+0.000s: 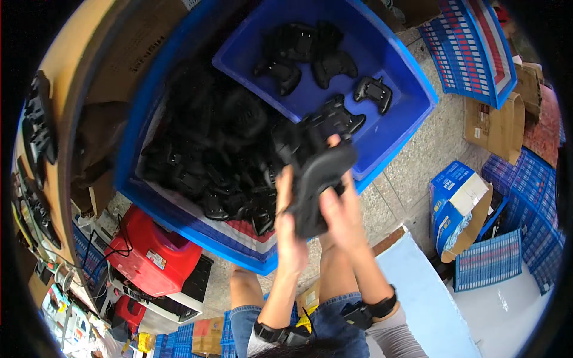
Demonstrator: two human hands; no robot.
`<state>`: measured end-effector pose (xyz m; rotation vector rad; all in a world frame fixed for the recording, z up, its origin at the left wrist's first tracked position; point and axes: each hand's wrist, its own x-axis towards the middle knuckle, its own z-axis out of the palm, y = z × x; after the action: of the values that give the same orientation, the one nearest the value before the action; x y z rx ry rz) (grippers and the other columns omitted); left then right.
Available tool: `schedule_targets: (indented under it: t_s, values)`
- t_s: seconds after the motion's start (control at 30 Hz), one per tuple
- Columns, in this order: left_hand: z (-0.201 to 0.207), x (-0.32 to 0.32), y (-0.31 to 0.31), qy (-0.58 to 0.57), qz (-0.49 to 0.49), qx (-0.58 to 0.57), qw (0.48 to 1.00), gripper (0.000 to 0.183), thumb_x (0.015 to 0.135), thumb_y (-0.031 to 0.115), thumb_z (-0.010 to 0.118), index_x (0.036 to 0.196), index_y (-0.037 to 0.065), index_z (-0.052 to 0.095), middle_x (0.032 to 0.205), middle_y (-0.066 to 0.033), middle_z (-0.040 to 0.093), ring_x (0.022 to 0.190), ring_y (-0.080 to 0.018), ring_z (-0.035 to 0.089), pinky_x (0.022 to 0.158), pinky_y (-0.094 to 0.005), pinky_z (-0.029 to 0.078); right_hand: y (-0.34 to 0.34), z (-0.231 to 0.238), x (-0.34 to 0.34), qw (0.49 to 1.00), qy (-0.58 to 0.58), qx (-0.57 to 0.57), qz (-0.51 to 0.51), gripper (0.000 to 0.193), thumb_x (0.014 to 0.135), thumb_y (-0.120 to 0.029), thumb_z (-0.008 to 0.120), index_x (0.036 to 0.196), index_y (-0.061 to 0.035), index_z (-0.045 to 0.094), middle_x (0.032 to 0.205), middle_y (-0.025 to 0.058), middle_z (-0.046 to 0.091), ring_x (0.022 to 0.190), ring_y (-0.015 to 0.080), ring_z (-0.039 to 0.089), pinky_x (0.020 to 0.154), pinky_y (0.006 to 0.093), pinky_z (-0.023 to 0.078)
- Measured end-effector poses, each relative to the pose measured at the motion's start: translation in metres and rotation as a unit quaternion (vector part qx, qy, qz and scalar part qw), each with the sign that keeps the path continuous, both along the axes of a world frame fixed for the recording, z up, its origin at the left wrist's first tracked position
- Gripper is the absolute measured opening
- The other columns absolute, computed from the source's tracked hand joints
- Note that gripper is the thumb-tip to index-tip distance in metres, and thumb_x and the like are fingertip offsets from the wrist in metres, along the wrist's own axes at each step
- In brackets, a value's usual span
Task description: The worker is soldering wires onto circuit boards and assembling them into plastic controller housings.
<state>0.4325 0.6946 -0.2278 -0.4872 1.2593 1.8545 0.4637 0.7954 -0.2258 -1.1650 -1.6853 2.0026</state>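
Observation:
Between my two hands is a black game controller (315, 197), tilted on end and a little blurred. My left hand (289, 230) grips its left side, fingers pointing up along it. On the right side, my right hand (341, 218) closes round it with the thumb lying across its face. Just beyond, more black controllers (337, 119) lie in a blue plastic bin (382, 134). That bin rests over one side of a larger blue-rimmed crate (200, 235), which holds a dark heap of controllers (209, 155).
At the left, a shelf edge (65, 119) carries black parts. A red plastic box (158, 250) stands near the crate's lower left. To the right are a pale blue board (421, 286), a blue carton (456, 206) and several blue striped baskets (477, 53).

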Motion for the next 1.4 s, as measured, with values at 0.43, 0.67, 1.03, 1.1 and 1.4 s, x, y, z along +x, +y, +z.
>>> schedule_targets:
  t_s: [0.43, 0.67, 1.03, 1.1, 1.4]
  values:
    - [-0.166, -0.131, -0.149, 0.241, 0.080, -0.414, 0.874, 0.066, 0.087, 0.031, 0.064, 0.136, 0.000, 0.033, 0.135, -0.0173, 0.039, 0.121, -0.0240, 0.041, 0.101, -0.0331, 0.033, 0.014, -0.097, -0.046, 0.975, -0.077, -0.128, 0.167, 0.043, 0.093, -0.033, 0.052, 0.124, -0.0043, 0.047, 0.128, 0.0183, 0.044, 0.126, 0.0315, 0.037, 0.105, 0.0414, 0.028]
    - [-0.195, -0.204, -0.170, -0.015, -0.108, -0.356, 0.928, 0.107, 0.073, 0.068, 0.060, 0.148, 0.013, 0.006, 0.152, -0.0176, 0.010, 0.138, -0.0335, 0.015, 0.109, -0.0445, 0.017, -0.007, -0.245, -0.123, 0.949, -0.193, 0.235, 0.085, 0.071, 0.088, -0.049, 0.052, 0.139, -0.0036, 0.032, 0.139, 0.0351, 0.025, 0.132, 0.0507, 0.018, 0.109, 0.0508, 0.019]
    - [-0.218, -0.174, -0.174, 0.020, -0.158, -0.307, 0.938, 0.107, 0.072, 0.069, 0.059, 0.148, 0.013, 0.009, 0.152, -0.0168, -0.001, 0.139, -0.0329, 0.007, 0.108, -0.0496, 0.015, -0.089, -0.244, -0.122, 0.981, -0.184, 0.048, 0.036, 0.064, 0.078, -0.061, 0.057, 0.129, -0.0232, 0.045, 0.135, 0.0378, 0.026, 0.129, 0.0539, 0.019, 0.105, 0.0558, 0.022]
    - [-0.214, -0.172, -0.167, 0.024, -0.125, -0.242, 0.962, 0.106, 0.073, 0.064, 0.062, 0.147, 0.007, 0.012, 0.151, -0.0203, -0.005, 0.139, -0.0330, 0.010, 0.109, -0.0405, 0.022, -0.092, -0.243, -0.119, 0.975, -0.217, 0.052, 0.017, 0.064, 0.078, -0.061, 0.057, 0.128, -0.0231, 0.046, 0.135, 0.0363, 0.029, 0.128, 0.0528, 0.022, 0.105, 0.0543, 0.023]
    - [-0.182, -0.130, -0.173, -0.033, -0.035, -0.137, 0.989, 0.055, 0.094, 0.038, 0.045, 0.139, 0.009, 0.030, 0.137, -0.0077, 0.040, 0.126, -0.0227, 0.038, 0.106, -0.0351, 0.029, -0.149, -0.198, -0.059, 0.982, -0.095, -0.162, -0.034, 0.082, 0.085, -0.052, 0.051, 0.139, 0.0026, 0.025, 0.144, 0.0250, 0.023, 0.133, 0.0382, 0.022, 0.110, 0.0393, 0.017]
